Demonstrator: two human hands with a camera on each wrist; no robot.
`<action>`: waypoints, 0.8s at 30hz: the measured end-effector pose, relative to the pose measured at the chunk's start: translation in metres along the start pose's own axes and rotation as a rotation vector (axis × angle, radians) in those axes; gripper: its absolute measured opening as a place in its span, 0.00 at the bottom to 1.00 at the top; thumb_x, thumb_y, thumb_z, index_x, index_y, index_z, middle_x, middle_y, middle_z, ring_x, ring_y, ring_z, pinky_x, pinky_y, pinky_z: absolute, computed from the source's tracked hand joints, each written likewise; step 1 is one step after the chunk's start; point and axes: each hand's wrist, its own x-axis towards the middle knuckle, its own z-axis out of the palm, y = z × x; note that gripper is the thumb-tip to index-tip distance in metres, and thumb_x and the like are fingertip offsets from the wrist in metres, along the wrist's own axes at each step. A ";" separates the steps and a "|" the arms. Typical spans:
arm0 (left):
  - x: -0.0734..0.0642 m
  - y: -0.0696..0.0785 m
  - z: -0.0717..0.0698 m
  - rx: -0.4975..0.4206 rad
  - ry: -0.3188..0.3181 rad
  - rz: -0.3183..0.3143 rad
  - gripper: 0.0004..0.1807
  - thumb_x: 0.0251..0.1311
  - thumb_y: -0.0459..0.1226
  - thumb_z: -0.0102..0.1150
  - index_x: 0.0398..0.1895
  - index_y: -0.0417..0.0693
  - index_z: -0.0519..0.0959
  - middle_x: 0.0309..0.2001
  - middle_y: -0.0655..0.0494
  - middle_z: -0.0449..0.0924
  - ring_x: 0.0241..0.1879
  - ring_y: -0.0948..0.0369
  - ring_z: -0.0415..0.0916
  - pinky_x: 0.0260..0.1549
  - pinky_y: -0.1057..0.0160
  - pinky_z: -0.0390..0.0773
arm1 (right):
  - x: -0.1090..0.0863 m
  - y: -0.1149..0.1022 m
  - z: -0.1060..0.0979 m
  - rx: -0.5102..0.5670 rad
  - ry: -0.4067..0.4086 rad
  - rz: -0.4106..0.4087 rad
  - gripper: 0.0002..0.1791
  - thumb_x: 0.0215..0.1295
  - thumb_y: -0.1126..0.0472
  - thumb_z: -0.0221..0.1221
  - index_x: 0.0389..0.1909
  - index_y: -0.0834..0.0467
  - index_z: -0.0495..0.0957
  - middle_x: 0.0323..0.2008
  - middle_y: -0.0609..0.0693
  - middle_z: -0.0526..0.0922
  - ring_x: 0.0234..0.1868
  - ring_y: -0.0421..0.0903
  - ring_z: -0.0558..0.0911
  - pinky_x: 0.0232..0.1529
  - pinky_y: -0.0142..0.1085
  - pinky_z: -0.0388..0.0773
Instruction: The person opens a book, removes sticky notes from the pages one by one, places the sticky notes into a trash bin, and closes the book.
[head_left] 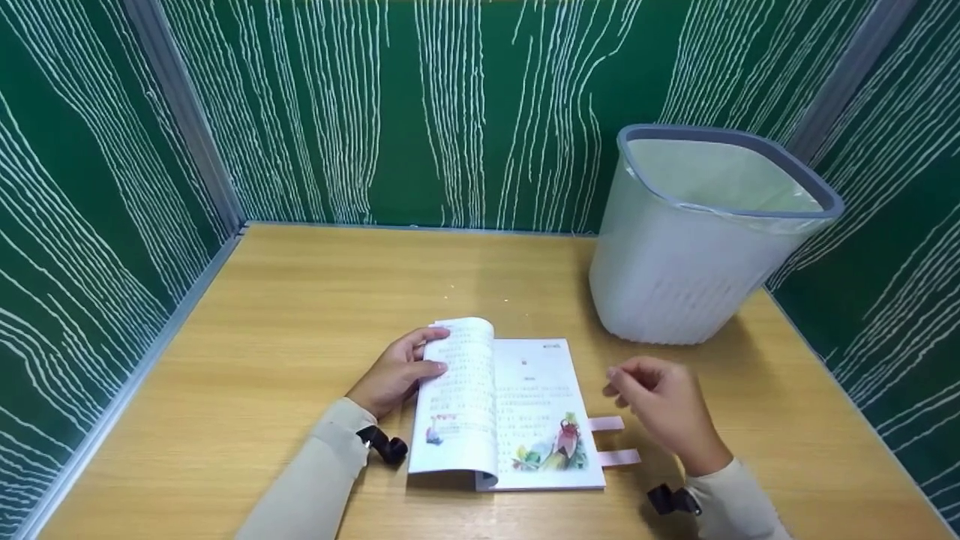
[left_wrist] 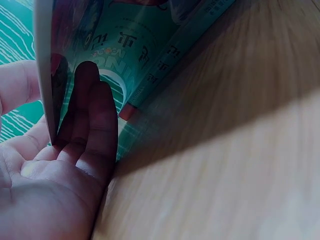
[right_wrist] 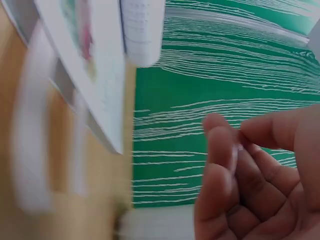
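An open paperback book lies on the table with printed text and a coloured drawing on its right page. My left hand grips the raised left part by its outer edge, thumb on the page and fingers behind. Its green cover shows in the left wrist view, with the fingers against it. Two pale pink paper strips stick out from the book's right edge. To the right of them my right hand is raised, fingers curled and thumb tip close to the index finger; nothing shows between them.
A white waste bin with a grey rim and a clear liner stands at the back right of the wooden table. Tiny white bits lie beyond the book. Green panels with white wavy lines enclose the table.
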 end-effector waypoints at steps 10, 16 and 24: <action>-0.001 0.000 0.000 -0.004 -0.028 0.018 0.34 0.65 0.25 0.62 0.74 0.40 0.65 0.66 0.38 0.73 0.55 0.51 0.83 0.49 0.57 0.87 | -0.007 0.025 0.018 0.107 -0.122 0.233 0.10 0.71 0.61 0.62 0.39 0.65 0.85 0.30 0.57 0.88 0.29 0.48 0.85 0.26 0.36 0.83; -0.002 -0.001 0.000 0.002 -0.019 0.013 0.34 0.65 0.25 0.62 0.74 0.41 0.65 0.67 0.38 0.73 0.55 0.52 0.83 0.49 0.57 0.87 | -0.008 0.030 0.020 0.078 -0.152 0.269 0.10 0.72 0.58 0.62 0.40 0.63 0.85 0.33 0.56 0.88 0.35 0.49 0.88 0.33 0.40 0.88; -0.002 0.001 0.001 0.012 -0.009 0.013 0.33 0.65 0.26 0.62 0.74 0.42 0.66 0.66 0.40 0.74 0.56 0.51 0.83 0.50 0.57 0.87 | -0.009 0.027 0.021 0.039 -0.154 0.241 0.08 0.71 0.60 0.62 0.38 0.61 0.85 0.32 0.56 0.87 0.31 0.50 0.86 0.29 0.40 0.87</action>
